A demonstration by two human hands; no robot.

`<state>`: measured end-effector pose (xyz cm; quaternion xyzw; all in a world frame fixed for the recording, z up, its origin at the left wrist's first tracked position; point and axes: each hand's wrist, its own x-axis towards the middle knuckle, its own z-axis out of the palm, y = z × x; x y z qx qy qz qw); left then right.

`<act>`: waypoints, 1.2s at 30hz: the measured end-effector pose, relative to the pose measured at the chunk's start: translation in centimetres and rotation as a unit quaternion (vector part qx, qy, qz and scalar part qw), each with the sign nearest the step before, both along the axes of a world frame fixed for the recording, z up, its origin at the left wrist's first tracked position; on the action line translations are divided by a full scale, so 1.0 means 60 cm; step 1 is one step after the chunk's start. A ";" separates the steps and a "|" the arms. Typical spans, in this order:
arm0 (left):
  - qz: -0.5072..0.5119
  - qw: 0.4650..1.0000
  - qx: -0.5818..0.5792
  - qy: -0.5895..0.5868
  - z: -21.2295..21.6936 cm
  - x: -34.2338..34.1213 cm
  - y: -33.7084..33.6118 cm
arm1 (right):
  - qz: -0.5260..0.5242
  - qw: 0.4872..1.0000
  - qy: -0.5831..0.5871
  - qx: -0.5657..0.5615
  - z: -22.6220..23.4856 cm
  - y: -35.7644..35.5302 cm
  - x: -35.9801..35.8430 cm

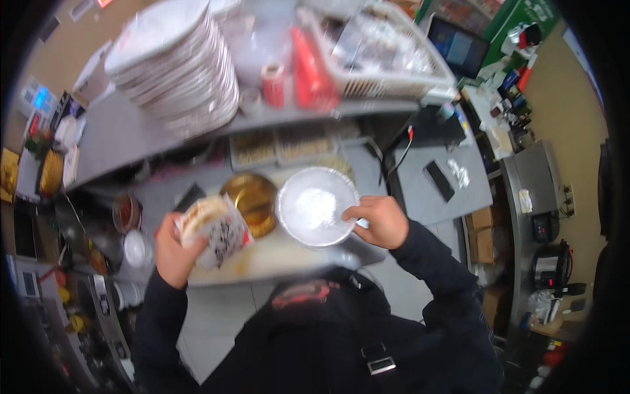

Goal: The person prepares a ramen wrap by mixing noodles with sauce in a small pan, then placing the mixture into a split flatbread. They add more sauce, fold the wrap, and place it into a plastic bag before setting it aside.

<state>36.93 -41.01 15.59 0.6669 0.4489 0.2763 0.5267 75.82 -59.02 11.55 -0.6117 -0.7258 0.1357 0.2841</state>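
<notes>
My left hand (175, 255) is closed round a flatbread sandwich (202, 215) in a printed white paper sleeve (225, 240). The pale bread sticks out at the sleeve's upper left. In my right hand (382, 222) is a round silver foil bowl (315, 220), pinched at its right rim between thumb and fingers. The bowl's open side faces me and nothing shows inside it. Both things hang over a pale cutting board (289, 258). A gold-coloured metal bowl (251, 190) stands between them, a little farther off.
Trays of food (275, 149) sit under the raised shelf. On that shelf are a tall stack of wrapped white plates (180, 79), red rolls (308, 79) and a white plastic basket (387, 82). A phone (438, 180) lies on the right-hand counter. A red-filled container (126, 213) stands left.
</notes>
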 end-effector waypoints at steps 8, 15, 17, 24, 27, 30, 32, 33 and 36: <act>-0.025 0.995 -0.092 -0.006 -0.058 -0.038 -0.031 | 0.008 0.967 -0.066 -0.246 -0.327 -0.057 -0.185; -0.054 0.995 -0.053 0.066 -0.155 -0.022 -0.070 | -0.115 0.966 -0.026 -0.228 -0.377 -0.084 -0.250; -0.073 0.992 0.029 0.102 -0.177 -0.004 -0.089 | -0.106 0.963 -0.012 -0.245 -0.375 -0.096 -0.273; -0.133 0.961 0.164 0.180 -0.297 0.083 -0.156 | -0.135 0.954 0.063 -0.261 -0.373 -0.094 -0.315; -0.170 0.943 0.215 0.191 -0.360 0.101 -0.171 | -0.134 0.952 0.122 -0.246 -0.365 -0.101 -0.312; -0.185 0.932 0.230 0.209 -0.392 0.096 -0.179 | -0.135 0.940 0.234 -0.210 -0.364 -0.114 -0.301; -0.173 0.939 0.228 0.193 -0.396 0.090 -0.182 | -0.186 0.920 0.287 -0.192 -0.374 -0.124 -0.289; -0.173 0.938 0.229 0.192 -0.395 0.087 -0.184 | -0.231 0.907 0.295 -0.191 -0.385 -0.127 -0.282; -0.168 0.940 0.237 0.181 -0.386 0.084 -0.187 | -0.321 0.880 0.313 -0.158 -0.434 -0.104 -0.256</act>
